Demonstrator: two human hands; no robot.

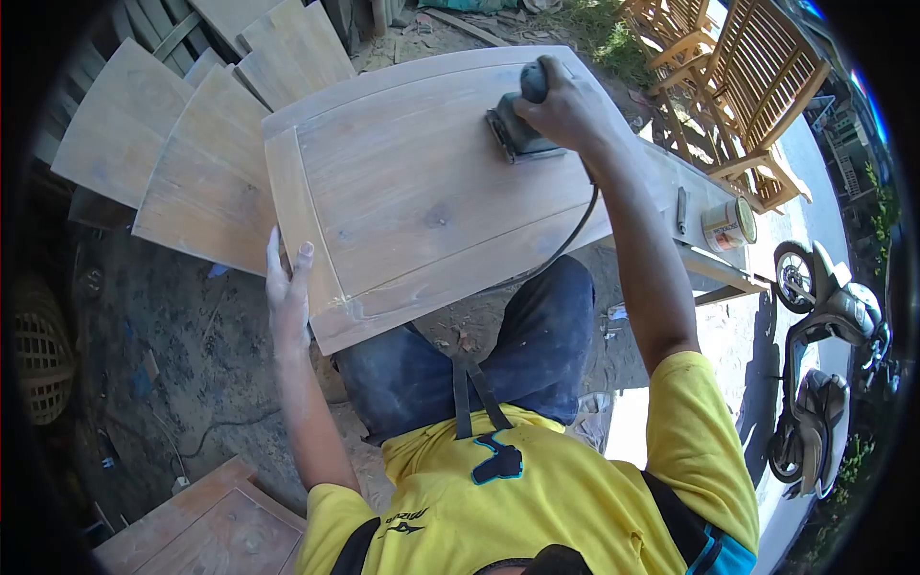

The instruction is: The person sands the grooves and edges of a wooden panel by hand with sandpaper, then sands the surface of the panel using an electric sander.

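Note:
A wooden panel (412,192) with a framed border lies tilted above my knees, its far right part over a workbench. My right hand (565,103) is wrapped round the knob of a dark power sander (522,134), whose base rests on the panel's upper right area. From the sander a black cord curves down past the panel's lower edge. At the panel's left edge, my left hand (289,287) grips the wood, thumb on top and the fingers partly hidden by the edge.
More wooden panels (206,163) lean at the upper left, and another (206,527) lies at lower left. The workbench (714,264) holds a paint can (728,225) and a small tool (681,209). Slatted wooden chairs (757,77) and a motorbike (824,316) stand right. A woven basket (40,355) is far left.

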